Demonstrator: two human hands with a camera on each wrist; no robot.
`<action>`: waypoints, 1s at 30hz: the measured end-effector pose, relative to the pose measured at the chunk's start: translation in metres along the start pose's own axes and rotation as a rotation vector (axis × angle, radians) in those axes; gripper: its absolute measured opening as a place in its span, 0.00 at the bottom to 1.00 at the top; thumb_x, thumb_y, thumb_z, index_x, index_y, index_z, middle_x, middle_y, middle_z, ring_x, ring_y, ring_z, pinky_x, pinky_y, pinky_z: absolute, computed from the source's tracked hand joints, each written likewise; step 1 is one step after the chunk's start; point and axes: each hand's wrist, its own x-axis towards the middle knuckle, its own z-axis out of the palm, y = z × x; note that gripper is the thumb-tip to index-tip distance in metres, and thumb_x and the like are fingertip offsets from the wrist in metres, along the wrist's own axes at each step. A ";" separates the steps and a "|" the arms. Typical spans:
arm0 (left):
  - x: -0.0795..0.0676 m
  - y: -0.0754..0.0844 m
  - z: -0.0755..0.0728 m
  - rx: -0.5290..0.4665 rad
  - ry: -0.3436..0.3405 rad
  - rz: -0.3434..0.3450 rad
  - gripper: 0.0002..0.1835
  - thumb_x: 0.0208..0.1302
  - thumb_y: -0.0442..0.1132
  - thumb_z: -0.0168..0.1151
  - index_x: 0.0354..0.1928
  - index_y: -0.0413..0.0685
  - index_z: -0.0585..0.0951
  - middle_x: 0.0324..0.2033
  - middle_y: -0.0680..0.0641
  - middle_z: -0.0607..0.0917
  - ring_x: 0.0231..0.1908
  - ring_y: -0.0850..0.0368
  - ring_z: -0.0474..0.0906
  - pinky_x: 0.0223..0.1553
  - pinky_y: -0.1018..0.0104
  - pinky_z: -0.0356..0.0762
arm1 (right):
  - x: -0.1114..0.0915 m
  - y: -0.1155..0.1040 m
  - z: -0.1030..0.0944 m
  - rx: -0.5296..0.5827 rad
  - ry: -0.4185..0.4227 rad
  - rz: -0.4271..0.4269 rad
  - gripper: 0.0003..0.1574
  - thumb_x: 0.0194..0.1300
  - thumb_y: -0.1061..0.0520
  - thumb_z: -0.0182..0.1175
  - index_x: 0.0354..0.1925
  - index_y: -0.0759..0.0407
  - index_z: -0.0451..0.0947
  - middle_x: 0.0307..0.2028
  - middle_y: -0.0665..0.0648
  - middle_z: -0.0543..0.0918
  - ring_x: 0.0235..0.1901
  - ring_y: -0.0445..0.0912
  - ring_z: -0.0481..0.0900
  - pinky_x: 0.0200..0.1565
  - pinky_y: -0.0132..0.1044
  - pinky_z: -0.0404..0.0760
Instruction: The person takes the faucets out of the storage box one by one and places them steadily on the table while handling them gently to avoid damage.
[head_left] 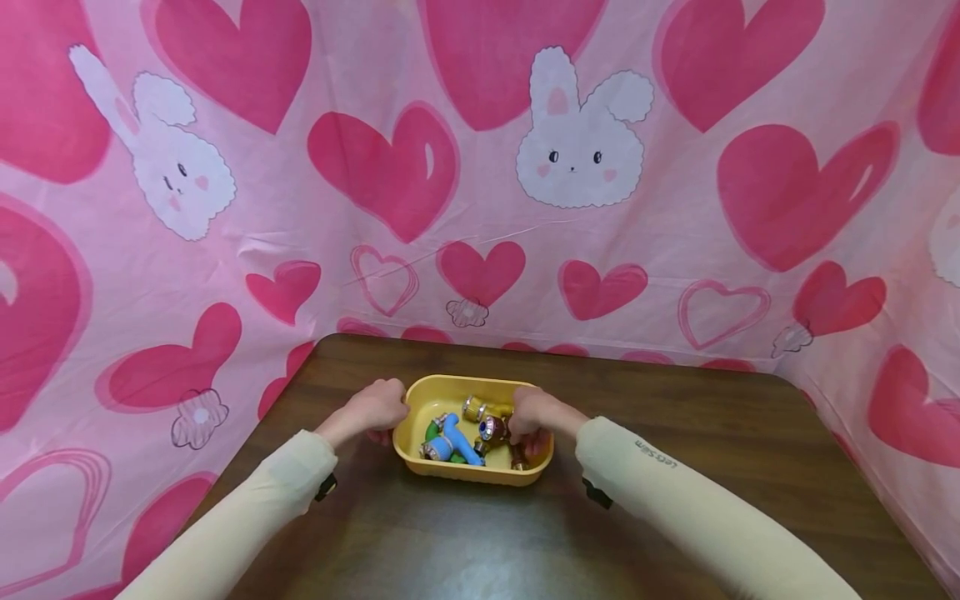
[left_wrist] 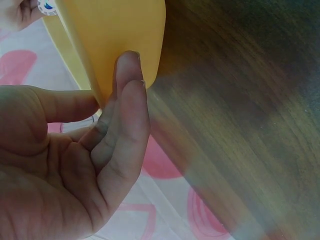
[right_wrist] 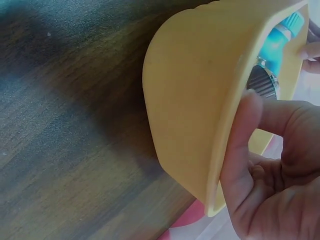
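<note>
A yellow plastic bin [head_left: 472, 473] sits on the table with small toy pieces inside. My left hand [head_left: 381, 406] pinches its left end, thumb at the rim and fingers along the outer wall. Over the right end, my right hand [head_left: 536, 417] reaches inside and pinches a dark brown piece with a round, jewelled face [head_left: 491, 428]. In the right wrist view the ribbed side of this brown piece [right_wrist: 262, 82] shows beside the fingertips. Left of it lies a branching blue piece [head_left: 453, 437], partly over a green one [head_left: 432, 431]. A yellow piece with silver bands [head_left: 474, 408] lies behind.
The dark wooden table [head_left: 675, 467] extends around the bin on all sides. A pink cloth [head_left: 480, 208] printed with hearts and rabbits hangs behind the table and at its sides. Another brown piece [head_left: 519, 458] lies near the bin's right front corner.
</note>
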 end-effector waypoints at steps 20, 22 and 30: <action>-0.002 0.001 0.001 0.002 0.015 0.000 0.08 0.74 0.35 0.59 0.36 0.39 0.81 0.23 0.42 0.82 0.17 0.51 0.82 0.20 0.61 0.84 | -0.009 0.004 -0.003 -0.010 -0.087 -0.034 0.16 0.63 0.60 0.76 0.22 0.61 0.83 0.13 0.49 0.70 0.12 0.38 0.62 0.16 0.27 0.60; -0.002 0.001 0.001 0.000 0.013 0.002 0.08 0.74 0.35 0.59 0.36 0.39 0.81 0.23 0.42 0.82 0.17 0.51 0.82 0.20 0.61 0.84 | -0.009 0.004 -0.003 -0.011 -0.090 -0.031 0.15 0.63 0.59 0.76 0.23 0.62 0.84 0.13 0.49 0.71 0.12 0.38 0.62 0.16 0.27 0.59; -0.004 0.002 -0.001 -0.003 0.007 -0.002 0.08 0.74 0.34 0.59 0.36 0.38 0.81 0.23 0.42 0.82 0.17 0.51 0.82 0.21 0.60 0.84 | -0.009 0.006 -0.005 0.044 -0.088 -0.007 0.16 0.58 0.59 0.79 0.33 0.64 0.81 0.20 0.53 0.77 0.15 0.40 0.63 0.19 0.29 0.60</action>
